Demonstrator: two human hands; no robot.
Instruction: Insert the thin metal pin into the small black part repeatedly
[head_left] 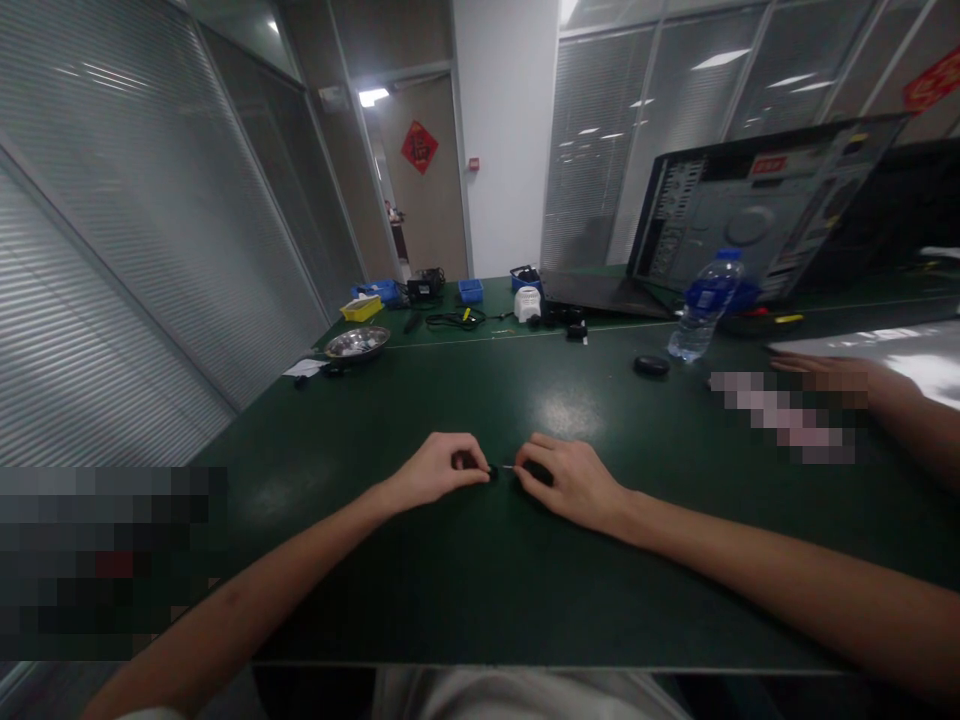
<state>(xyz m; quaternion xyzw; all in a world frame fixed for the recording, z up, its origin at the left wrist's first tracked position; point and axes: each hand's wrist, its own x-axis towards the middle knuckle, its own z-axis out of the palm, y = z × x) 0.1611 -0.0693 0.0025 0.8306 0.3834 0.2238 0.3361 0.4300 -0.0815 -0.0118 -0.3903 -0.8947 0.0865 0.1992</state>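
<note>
table (390, 590): bare green top around both hands, near edge close | left hand (439, 470) pinches small black part (491, 470) | right hand (570, 482) pinches thin pin (508, 467), 2 fists knuckles-up, nearly touching

My left hand (439, 470) curls over a small dark part (491, 470), so I cannot make out its shape. My right hand (566, 482) covers most of another dark piece (540, 474); only a thin pale tip shows toward the left hand. Right of my right hand, a co-worker's hand (825, 372) lies by a blurred patch. Both my forearms run off the bottom edge.
</note>
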